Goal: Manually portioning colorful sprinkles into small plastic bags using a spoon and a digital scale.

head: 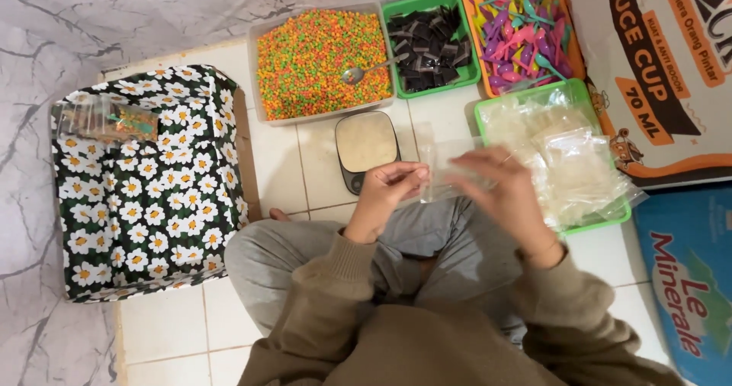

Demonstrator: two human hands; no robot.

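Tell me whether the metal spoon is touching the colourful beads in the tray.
Touching. The head view shows the spoon with its bowl lying on the orange and green beads, its handle resting across the tray's right edge.

So the white tiled floor (274,161) is carrying everything: a daisy-print box (145,203), a tray of colourful pellets (320,62), and green and orange baskets (428,41). A small scale (366,149) is sitting just below the tray.

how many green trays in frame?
2. One green tray of black packets sits between the coloured-bead tub and the orange tray; the other holds clear bags at the right hand. None visibly hidden.
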